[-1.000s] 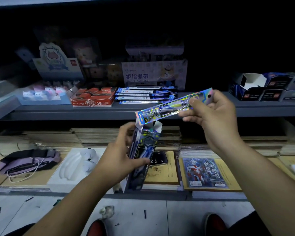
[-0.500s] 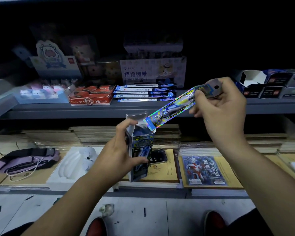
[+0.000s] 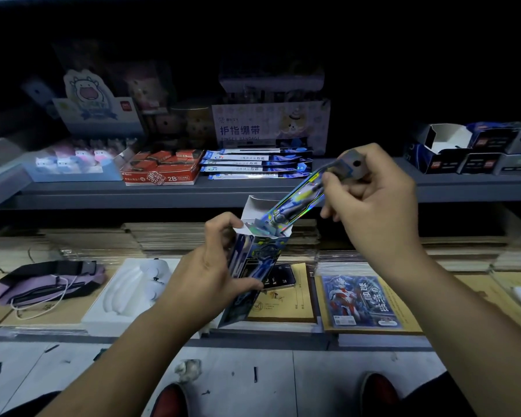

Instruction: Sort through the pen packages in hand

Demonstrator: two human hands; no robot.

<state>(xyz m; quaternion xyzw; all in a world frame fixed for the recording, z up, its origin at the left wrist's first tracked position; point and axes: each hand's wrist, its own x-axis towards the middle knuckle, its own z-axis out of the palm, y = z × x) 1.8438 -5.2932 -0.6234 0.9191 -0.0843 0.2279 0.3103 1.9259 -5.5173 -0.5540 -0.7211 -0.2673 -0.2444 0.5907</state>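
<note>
Holographic blue-silver pen pack with yellow accents; dark blue printed box, white inside flap; red carton marked 2B; purple pouch with black band; blue card bearing red-silver figure; white foam tray.

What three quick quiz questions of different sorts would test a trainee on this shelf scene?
1. True or false: the right hand pinches the holographic pen packet by its upper end.
2. Which hand grips the open blue carton? A) left B) right C) neither
3. Fill in: the packet's lower end is at the carton's open ____.

Key
1. True; the packet slants down from that hand.
2. A; the left hand has its fingers curled round the carton.
3. Top; its flaps stand open there. How deep the packet sits inside cannot be told.
</note>
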